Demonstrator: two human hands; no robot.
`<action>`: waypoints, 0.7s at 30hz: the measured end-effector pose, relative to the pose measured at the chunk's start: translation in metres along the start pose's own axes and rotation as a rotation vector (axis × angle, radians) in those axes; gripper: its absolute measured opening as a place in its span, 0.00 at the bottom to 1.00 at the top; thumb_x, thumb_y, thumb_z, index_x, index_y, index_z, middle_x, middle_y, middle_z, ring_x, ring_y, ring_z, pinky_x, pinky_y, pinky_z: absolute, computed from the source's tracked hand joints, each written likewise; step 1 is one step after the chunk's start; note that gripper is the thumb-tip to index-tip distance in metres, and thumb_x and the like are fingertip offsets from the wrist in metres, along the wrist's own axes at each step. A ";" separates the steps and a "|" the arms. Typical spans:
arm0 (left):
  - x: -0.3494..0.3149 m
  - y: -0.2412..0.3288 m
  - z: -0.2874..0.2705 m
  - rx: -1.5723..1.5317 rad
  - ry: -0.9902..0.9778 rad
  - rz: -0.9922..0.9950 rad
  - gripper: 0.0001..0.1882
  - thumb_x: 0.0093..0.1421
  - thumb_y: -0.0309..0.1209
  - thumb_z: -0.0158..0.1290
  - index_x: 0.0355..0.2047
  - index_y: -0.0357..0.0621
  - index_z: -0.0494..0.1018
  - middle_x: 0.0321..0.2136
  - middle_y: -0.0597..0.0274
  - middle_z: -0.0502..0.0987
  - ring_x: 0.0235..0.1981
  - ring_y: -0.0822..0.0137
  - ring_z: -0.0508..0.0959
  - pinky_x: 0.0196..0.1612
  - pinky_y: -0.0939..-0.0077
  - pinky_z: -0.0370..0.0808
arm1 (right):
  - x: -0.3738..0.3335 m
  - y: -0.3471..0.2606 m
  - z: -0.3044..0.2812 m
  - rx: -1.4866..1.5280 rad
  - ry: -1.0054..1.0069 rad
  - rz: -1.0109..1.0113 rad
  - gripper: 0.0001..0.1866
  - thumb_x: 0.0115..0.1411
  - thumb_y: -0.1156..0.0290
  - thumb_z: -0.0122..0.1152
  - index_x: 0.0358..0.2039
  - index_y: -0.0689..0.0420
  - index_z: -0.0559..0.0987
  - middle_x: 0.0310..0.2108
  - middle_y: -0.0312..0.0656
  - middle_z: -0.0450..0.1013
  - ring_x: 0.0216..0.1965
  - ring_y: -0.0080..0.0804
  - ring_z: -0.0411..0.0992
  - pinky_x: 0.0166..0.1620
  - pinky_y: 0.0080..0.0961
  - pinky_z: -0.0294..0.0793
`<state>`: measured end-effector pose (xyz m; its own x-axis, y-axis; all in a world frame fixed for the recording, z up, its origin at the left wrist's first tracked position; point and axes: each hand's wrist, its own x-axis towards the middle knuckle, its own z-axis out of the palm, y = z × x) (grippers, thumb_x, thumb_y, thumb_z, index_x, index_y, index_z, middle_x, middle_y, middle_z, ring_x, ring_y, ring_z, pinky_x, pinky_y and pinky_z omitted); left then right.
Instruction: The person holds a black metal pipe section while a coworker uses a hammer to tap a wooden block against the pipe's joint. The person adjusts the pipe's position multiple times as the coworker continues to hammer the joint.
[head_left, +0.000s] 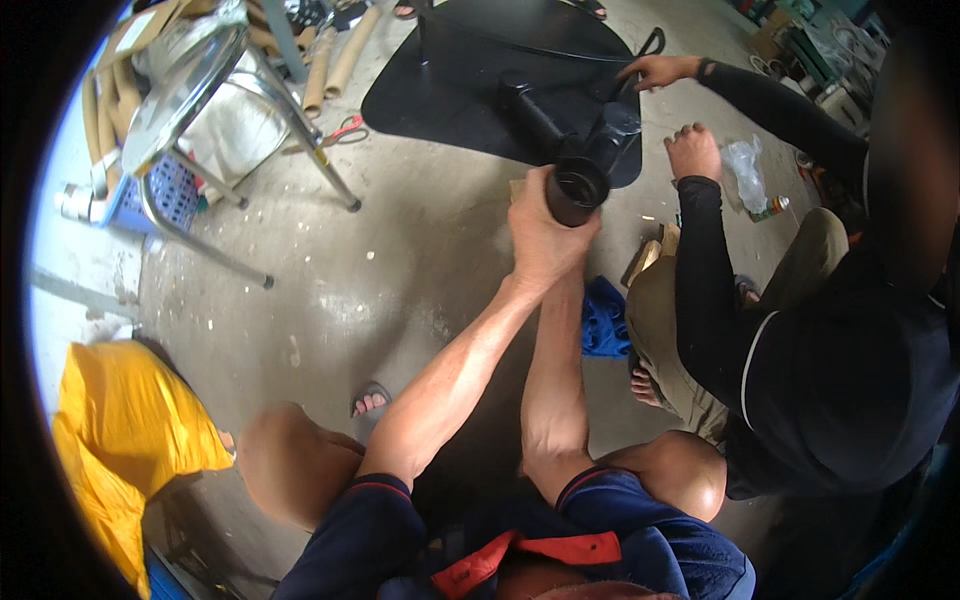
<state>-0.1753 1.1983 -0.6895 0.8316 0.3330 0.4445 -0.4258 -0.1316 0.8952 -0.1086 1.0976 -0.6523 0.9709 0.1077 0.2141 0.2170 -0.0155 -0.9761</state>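
My left hand (541, 228) is wrapped round a black cylindrical tube (577, 192), its open round end facing up toward me. My right hand (573, 257) is just below, against the left hand and the tube; its fingers are hidden. Past the tube lie more thick black tubular pieces (540, 120), on or over a large black panel (430, 100) with rounded corners. Whether my tube is joined to them I cannot tell. A co-worker's hand (655, 72) touches a black part at the panel's right edge; their other hand (692, 152) is curled nearby.
The co-worker in black sleeves (840, 360) crouches close on my right. A metal stool (180, 110), a blue basket (155, 205) and red-handled scissors (345, 130) are at the left. Yellow cloth (130, 430) lies near my left knee, blue cloth (604, 318) beside my right forearm. Cardboard tubes (340, 65) lie behind.
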 end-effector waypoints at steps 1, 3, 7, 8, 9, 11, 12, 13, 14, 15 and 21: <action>-0.002 0.001 0.000 -0.003 -0.014 -0.001 0.31 0.43 0.29 0.72 0.49 0.37 0.74 0.40 0.42 0.82 0.44 0.47 0.85 0.50 0.58 0.81 | 0.012 -0.012 -0.010 -0.221 -0.102 -0.035 0.34 0.71 0.37 0.45 0.55 0.55 0.79 0.52 0.38 0.80 0.54 0.34 0.77 0.59 0.37 0.76; -0.004 0.002 -0.003 0.083 -0.110 0.021 0.33 0.44 0.33 0.73 0.50 0.36 0.73 0.39 0.46 0.84 0.45 0.49 0.87 0.49 0.61 0.81 | 0.040 -0.030 -0.026 -0.655 -0.321 -0.138 0.32 0.70 0.39 0.46 0.54 0.54 0.80 0.50 0.38 0.80 0.53 0.35 0.78 0.58 0.37 0.76; -0.005 0.009 -0.005 0.034 -0.274 -0.002 0.35 0.40 0.30 0.72 0.50 0.37 0.74 0.41 0.45 0.83 0.45 0.48 0.84 0.50 0.61 0.79 | 0.083 -0.034 -0.044 -1.328 -0.789 -0.386 0.28 0.69 0.42 0.49 0.51 0.52 0.82 0.48 0.37 0.81 0.51 0.35 0.79 0.55 0.37 0.78; -0.005 0.011 -0.004 0.024 -0.286 -0.020 0.35 0.39 0.29 0.72 0.50 0.37 0.74 0.41 0.45 0.83 0.45 0.48 0.84 0.51 0.61 0.79 | 0.089 -0.032 -0.049 -1.474 -0.855 -0.490 0.27 0.69 0.43 0.50 0.50 0.52 0.82 0.47 0.37 0.81 0.51 0.35 0.79 0.55 0.38 0.78; -0.005 0.012 -0.004 0.012 -0.304 -0.032 0.35 0.38 0.29 0.72 0.50 0.37 0.74 0.41 0.45 0.83 0.45 0.49 0.84 0.51 0.61 0.78 | 0.090 -0.021 -0.047 -1.585 -0.937 -0.567 0.26 0.69 0.44 0.50 0.49 0.52 0.82 0.46 0.37 0.81 0.50 0.35 0.79 0.54 0.38 0.78; -0.004 0.014 -0.005 -0.067 -0.270 0.007 0.33 0.38 0.29 0.71 0.48 0.37 0.75 0.40 0.46 0.83 0.44 0.52 0.85 0.50 0.62 0.79 | 0.087 -0.004 -0.049 -1.579 -1.021 -0.612 0.24 0.68 0.45 0.52 0.48 0.51 0.83 0.45 0.37 0.82 0.49 0.36 0.80 0.53 0.38 0.79; -0.005 0.015 -0.005 -0.097 -0.279 0.001 0.33 0.38 0.29 0.71 0.47 0.36 0.75 0.39 0.47 0.84 0.43 0.53 0.85 0.49 0.63 0.79 | 0.084 0.003 -0.052 -1.590 -1.040 -0.637 0.23 0.68 0.46 0.52 0.47 0.50 0.84 0.44 0.37 0.82 0.49 0.36 0.80 0.52 0.38 0.79; -0.005 0.015 -0.007 -0.103 -0.281 -0.005 0.32 0.39 0.29 0.71 0.47 0.36 0.75 0.38 0.48 0.84 0.42 0.55 0.85 0.49 0.63 0.79 | 0.084 0.009 -0.052 -1.596 -1.062 -0.659 0.22 0.67 0.47 0.53 0.46 0.50 0.84 0.44 0.37 0.82 0.48 0.36 0.80 0.51 0.38 0.79; -0.005 0.015 -0.009 -0.100 -0.305 -0.038 0.31 0.39 0.28 0.71 0.46 0.36 0.76 0.38 0.48 0.84 0.41 0.56 0.85 0.48 0.64 0.79 | 0.082 0.015 -0.052 -1.595 -1.070 -0.674 0.21 0.67 0.48 0.54 0.45 0.50 0.84 0.43 0.37 0.82 0.48 0.36 0.81 0.51 0.38 0.80; -0.006 0.015 -0.012 -0.086 -0.329 -0.081 0.30 0.39 0.28 0.71 0.45 0.36 0.76 0.37 0.49 0.84 0.40 0.58 0.86 0.48 0.64 0.80 | 0.081 0.019 -0.052 -1.600 -1.085 -0.697 0.20 0.67 0.49 0.54 0.45 0.49 0.85 0.42 0.36 0.82 0.47 0.36 0.81 0.50 0.38 0.80; -0.013 0.022 -0.013 -0.128 -0.269 -0.017 0.26 0.42 0.26 0.71 0.44 0.36 0.76 0.36 0.52 0.85 0.41 0.63 0.87 0.47 0.66 0.81 | 0.080 0.041 -0.050 -1.604 -1.107 -0.769 0.15 0.65 0.53 0.58 0.40 0.47 0.87 0.38 0.36 0.84 0.44 0.37 0.82 0.46 0.39 0.82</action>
<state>-0.2002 1.2033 -0.6763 0.8963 0.0721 0.4375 -0.4385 -0.0035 0.8987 -0.0171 1.0558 -0.6731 0.3410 0.9103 -0.2349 0.9180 -0.2686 0.2918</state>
